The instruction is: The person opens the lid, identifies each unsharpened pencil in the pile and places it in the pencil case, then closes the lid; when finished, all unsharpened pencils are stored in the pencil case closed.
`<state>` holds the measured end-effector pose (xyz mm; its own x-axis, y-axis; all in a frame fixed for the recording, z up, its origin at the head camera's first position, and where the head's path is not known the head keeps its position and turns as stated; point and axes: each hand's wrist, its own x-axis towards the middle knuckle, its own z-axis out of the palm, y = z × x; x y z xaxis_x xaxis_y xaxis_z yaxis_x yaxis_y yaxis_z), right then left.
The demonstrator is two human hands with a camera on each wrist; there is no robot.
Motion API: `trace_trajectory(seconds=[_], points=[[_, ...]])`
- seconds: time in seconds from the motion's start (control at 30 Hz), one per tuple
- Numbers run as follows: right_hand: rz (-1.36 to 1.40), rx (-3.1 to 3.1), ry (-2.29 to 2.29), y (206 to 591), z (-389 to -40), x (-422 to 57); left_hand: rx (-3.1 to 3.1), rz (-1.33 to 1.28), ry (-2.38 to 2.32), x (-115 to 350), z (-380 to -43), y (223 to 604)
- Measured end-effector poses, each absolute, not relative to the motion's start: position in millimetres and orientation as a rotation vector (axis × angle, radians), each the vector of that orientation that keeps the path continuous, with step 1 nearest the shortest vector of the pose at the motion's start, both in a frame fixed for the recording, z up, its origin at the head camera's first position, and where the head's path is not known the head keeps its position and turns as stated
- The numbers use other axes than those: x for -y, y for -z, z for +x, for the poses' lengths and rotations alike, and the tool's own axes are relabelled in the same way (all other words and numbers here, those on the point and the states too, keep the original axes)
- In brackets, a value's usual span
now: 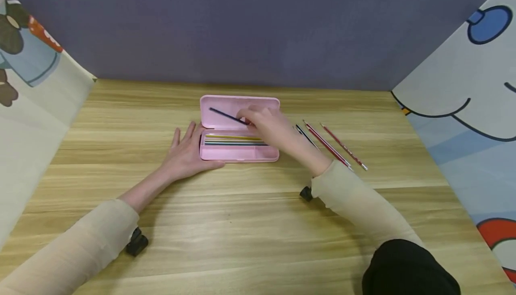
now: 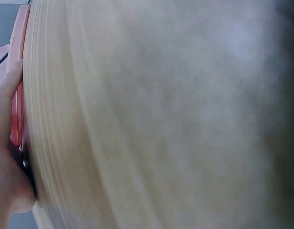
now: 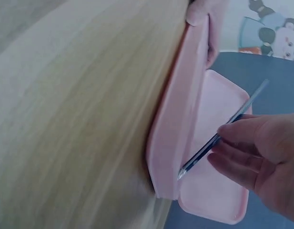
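A pink pencil case (image 1: 227, 153) lies on the wooden table with its lid (image 1: 272, 102) folded back. Several pencils (image 1: 225, 143), yellow and dark green among them, lie in its rear compartment. My left hand (image 1: 183, 154) is at the left end of the case, fingers spread and thumb along the front corner. Over the lid, my right hand (image 1: 270, 127) pinches a dark pencil (image 1: 225, 115) between thumb and fingers. In the right wrist view that pencil (image 3: 204, 152) slants, its lower end right at the case's rim.
To the right of the case lie several loose pencils: a dark one (image 1: 307, 136), red ones (image 1: 324, 141) and a separate red one (image 1: 342, 145). A dark grey panel (image 1: 242, 26) stands behind the table. Cartoon-printed panels flank both sides.
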<state>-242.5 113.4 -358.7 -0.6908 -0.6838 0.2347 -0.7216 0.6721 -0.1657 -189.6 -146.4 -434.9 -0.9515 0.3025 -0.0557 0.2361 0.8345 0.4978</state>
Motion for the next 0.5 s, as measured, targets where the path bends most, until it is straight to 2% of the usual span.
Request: trace_trajectory(seconds=[0.23, 0.5], points=[[1.167, 2.812, -0.01, 367, -241, -101, -2.877, 0.428, -0.765, 146, -189, 434], [1.234, 2.702, 0.099, 375, -240, -93, -2.878, 0.427, -0.772, 149, -189, 434]])
